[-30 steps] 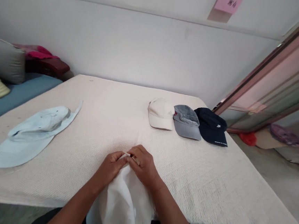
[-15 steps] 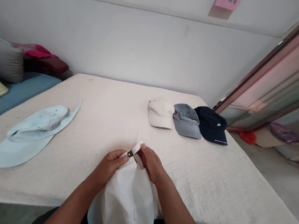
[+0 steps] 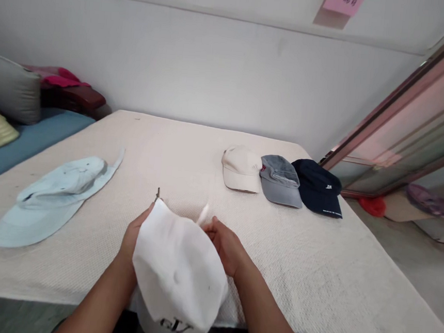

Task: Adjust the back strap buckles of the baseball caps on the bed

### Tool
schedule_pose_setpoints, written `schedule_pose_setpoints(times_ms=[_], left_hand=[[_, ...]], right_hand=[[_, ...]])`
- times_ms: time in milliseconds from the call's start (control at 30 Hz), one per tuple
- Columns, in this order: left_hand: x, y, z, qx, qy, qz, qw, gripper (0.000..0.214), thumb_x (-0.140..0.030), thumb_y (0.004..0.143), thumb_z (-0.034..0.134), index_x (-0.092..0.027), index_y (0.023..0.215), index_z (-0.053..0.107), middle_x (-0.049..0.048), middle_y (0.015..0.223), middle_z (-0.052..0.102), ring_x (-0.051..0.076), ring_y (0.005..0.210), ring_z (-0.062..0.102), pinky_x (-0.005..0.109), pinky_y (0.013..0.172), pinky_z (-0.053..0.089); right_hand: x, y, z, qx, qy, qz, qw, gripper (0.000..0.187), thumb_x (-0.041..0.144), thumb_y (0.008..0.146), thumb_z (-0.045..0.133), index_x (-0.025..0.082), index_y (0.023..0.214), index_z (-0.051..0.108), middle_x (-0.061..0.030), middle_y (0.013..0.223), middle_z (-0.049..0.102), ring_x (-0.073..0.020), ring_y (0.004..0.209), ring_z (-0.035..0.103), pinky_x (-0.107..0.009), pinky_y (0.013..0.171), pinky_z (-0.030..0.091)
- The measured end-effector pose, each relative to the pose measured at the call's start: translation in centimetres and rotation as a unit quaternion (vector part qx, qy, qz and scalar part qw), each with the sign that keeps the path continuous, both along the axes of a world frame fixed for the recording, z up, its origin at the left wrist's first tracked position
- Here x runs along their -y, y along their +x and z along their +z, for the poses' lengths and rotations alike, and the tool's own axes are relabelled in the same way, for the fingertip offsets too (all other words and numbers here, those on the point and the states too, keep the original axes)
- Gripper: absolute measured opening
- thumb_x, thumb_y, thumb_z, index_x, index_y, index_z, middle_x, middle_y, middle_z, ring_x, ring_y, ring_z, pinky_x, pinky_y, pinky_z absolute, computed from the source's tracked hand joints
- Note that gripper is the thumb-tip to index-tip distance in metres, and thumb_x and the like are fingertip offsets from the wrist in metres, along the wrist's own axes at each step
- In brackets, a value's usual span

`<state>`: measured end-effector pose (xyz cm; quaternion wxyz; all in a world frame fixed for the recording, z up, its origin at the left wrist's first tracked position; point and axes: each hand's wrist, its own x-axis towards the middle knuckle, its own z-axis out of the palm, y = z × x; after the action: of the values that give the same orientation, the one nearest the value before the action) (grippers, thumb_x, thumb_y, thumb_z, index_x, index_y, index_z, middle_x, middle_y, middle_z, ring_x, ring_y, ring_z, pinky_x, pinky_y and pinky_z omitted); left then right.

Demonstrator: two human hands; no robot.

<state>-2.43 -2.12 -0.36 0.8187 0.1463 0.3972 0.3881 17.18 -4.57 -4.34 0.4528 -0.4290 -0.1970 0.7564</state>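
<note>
A white baseball cap (image 3: 180, 266) with dark lettering on its front is held over the table's near edge, its crown facing up and its brim toward me. My left hand (image 3: 132, 236) grips its left side, with the fingers mostly hidden behind the fabric. Just above that hand, a small metal buckle (image 3: 158, 193) sticks up from one end of the back opening. The loose white strap (image 3: 202, 214) stands apart from the buckle. On the right, my right hand (image 3: 225, 242) has its fingers curled at the cap's edge by the strap's base.
A light blue cap (image 3: 57, 188) lies at the left, its strap undone. Farther back at the right sit a beige cap (image 3: 241, 168), a grey cap (image 3: 282, 181) and a navy cap (image 3: 317, 188) in a row. A white wall (image 3: 199, 66) rises behind the cloth-covered table (image 3: 169, 146).
The strap has come out of the buckle, and the two ends have spread apart. My left hand has moved left, and the cap's crown has swung up with its lettering showing.
</note>
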Motion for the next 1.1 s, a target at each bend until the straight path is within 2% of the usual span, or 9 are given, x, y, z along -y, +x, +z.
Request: schedule_pose_setpoints(times_ms=[100,200,300,433,533,700,833,967,1100], left_hand=[[-1.1,-0.9,-0.3,0.002,-0.005,-0.004,1.0,0.049,-0.064,0.072,0.058,-0.017,0.083,0.069,0.0099,0.071,0.071,0.035,0.088,0.066,0.041,0.071,0.052],[-1.8,-1.6,-0.6,0.007,0.001,-0.013,1.0,0.05,-0.063,0.072,0.058,-0.016,0.086,0.069,0.0106,0.076,0.073,0.036,0.089,0.066,0.041,0.073,0.051],[-2.2,-1.9,-1.2,0.006,-0.017,-0.034,0.999,0.046,-0.055,0.076,0.06,-0.014,0.092,0.07,0.0112,0.077,0.073,0.032,0.085,0.068,0.039,0.073,0.051],[-2.2,-1.6,-1.5,-0.026,-0.006,0.022,0.999,0.021,-0.029,0.079,0.064,-0.014,0.093,0.07,0.0063,0.075,0.074,0.022,0.074,0.068,0.03,0.073,0.051],[-1.1,-0.9,-1.3,0.014,0.052,-0.029,0.998,0.017,-0.029,0.082,0.061,-0.015,0.087,0.071,0.0055,0.075,0.074,0.021,0.076,0.068,0.029,0.074,0.051],[1.5,-0.5,-1.8,0.09,0.114,-0.098,0.985,0.031,-0.046,0.072,0.07,-0.015,0.077,0.073,0.0064,0.069,0.072,0.027,0.08,0.068,0.034,0.076,0.052],[2.6,-1.1,-3.0,0.126,0.042,-0.166,0.977,0.021,-0.026,0.055,0.075,-0.009,0.068,0.072,0.0086,0.059,0.07,0.027,0.063,0.068,0.034,0.064,0.053],[2.2,-2.6,-4.1,0.083,0.03,-0.008,0.996,0.005,-0.006,0.047,0.062,-0.011,0.045,0.063,0.0066,0.047,0.065,0.021,0.044,0.06,0.028,0.045,0.048],[0.8,-3.3,-3.3,0.066,0.015,0.096,0.993,0.006,-0.014,0.05,0.059,-0.013,0.052,0.065,0.0037,0.046,0.062,0.023,0.048,0.061,0.03,0.047,0.051]], right_hand=[[1.0,-0.3,0.7,-0.039,0.013,0.123,0.992,0.046,0.056,0.086,0.048,0.015,0.091,0.067,-0.0098,0.087,0.069,-0.0197,0.079,0.065,-0.033,0.076,0.049],[1.3,-0.6,1.0,-0.064,0.057,0.137,0.987,0.038,0.042,0.077,0.066,0.013,0.103,0.066,-0.011,0.098,0.069,-0.02,0.085,0.065,-0.033,0.078,0.049],[0.5,-0.5,0.7,-0.066,0.075,0.014,0.995,0.04,0.028,0.068,0.074,0.016,0.105,0.063,-0.0086,0.099,0.07,-0.0191,0.082,0.065,-0.032,0.077,0.051],[-1.1,1.1,-0.3,-0.048,0.055,-0.22,0.973,0.048,0.024,0.065,0.076,0.02,0.109,0.058,-0.0038,0.094,0.07,-0.0181,0.078,0.066,-0.032,0.076,0.053],[-1.9,2.5,-0.9,-0.054,0.043,-0.296,0.953,0.052,0.022,0.065,0.074,0.023,0.113,0.054,-0.0008,0.089,0.071,-0.0187,0.076,0.067,-0.035,0.078,0.054],[-1.8,2.4,-0.7,-0.082,0.053,-0.239,0.966,0.043,0.025,0.069,0.074,0.023,0.109,0.059,-0.0016,0.088,0.072,-0.0212,0.077,0.067,-0.037,0.076,0.055],[-1.3,0.6,-0.5,-0.106,0.05,-0.19,0.975,0.034,0.025,0.068,0.076,0.023,0.1,0.063,-0.0016,0.085,0.072,-0.0198,0.071,0.067,-0.036,0.072,0.054],[-0.9,-0.6,-0.4,-0.089,0.036,-0.136,0.986,0.024,0.027,0.07,0.075,0.019,0.091,0.067,-0.0041,0.081,0.072,-0.021,0.072,0.066,-0.035,0.071,0.052],[-0.3,-1.0,0.0,-0.115,0.038,-0.064,0.991,0.032,0.045,0.078,0.065,0.016,0.092,0.069,-0.0076,0.088,0.072,-0.0213,0.082,0.065,-0.034,0.077,0.048]])
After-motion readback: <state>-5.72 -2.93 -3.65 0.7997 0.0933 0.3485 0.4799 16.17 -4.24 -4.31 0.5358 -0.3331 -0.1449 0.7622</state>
